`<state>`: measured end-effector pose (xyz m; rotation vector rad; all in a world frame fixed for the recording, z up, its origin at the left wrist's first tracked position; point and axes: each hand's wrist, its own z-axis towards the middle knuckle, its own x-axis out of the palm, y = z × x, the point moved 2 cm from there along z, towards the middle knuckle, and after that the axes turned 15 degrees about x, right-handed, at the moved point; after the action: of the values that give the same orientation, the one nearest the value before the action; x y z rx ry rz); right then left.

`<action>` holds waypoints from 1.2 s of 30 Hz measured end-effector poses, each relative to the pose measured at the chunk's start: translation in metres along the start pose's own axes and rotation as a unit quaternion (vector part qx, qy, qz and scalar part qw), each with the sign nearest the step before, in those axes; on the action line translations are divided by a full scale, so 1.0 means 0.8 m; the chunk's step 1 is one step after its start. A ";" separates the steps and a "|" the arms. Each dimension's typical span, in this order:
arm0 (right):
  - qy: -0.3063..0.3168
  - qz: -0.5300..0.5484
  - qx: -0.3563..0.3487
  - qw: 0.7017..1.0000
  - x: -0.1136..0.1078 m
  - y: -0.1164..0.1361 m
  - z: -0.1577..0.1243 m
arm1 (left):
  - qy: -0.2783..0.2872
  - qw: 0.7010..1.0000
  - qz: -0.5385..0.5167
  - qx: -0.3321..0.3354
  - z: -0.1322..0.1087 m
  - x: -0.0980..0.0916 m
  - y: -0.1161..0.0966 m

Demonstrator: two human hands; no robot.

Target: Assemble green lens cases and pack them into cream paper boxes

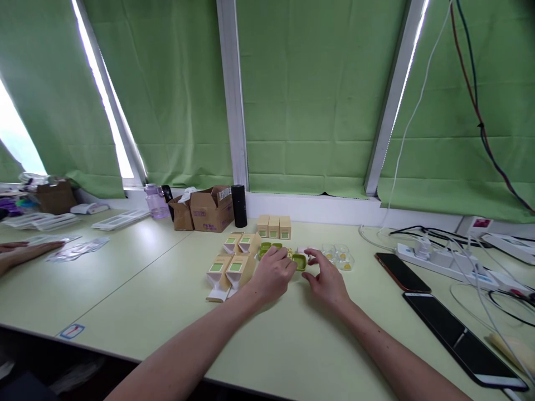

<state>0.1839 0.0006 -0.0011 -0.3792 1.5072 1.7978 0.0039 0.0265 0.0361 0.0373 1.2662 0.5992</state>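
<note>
Two bare hands flank one small green square dish (299, 262), which lies on the pale table (271, 348) straight ahead of the person, in the gap between the fingertips. Its outline looks almost as wide as it is long, so no long axis stands out. The left hand (273, 273) is the nearer of the two: its bunched fingers reach the dish's left edge in this view, though whether they touch it, or pinch something underneath, I cannot tell. The right hand (326, 278) appears to hold nothing; its thumb and forefinger are spread moderately wide, the gap facing the dish from the right, with the forefinger close to a small pale pink piece (302, 250) just beyond the dish. More green dishes (265, 248) sit past the left hand, partly hidden by it, and a little yellow piece (290, 253) shows between them and the near dish. Left of that hand stand four cream cartons (236, 266) with green label panels; farther back, three matching boxes (273, 227) form a row. Beyond the right hand's fingers, to the right, rests a clear plastic tray (337, 257) with yellow spots in its cups.
</note>
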 end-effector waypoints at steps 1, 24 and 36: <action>-0.002 0.019 -0.009 1.000 0.001 -0.002 0.001 | -0.019 1.000 0.007 0.014 0.000 0.002 -0.001; -0.005 0.242 -0.083 0.967 -0.008 0.013 -0.011 | -0.310 0.945 -0.096 0.022 -0.015 -0.022 0.021; -0.002 0.222 -0.101 0.970 -0.009 0.020 -0.017 | -0.330 0.900 -0.254 -0.128 -0.010 -0.007 0.027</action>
<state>0.1745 -0.0151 0.0111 -0.1367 1.4920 2.3115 -0.0128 0.0403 0.0461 -0.2830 0.4904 0.2489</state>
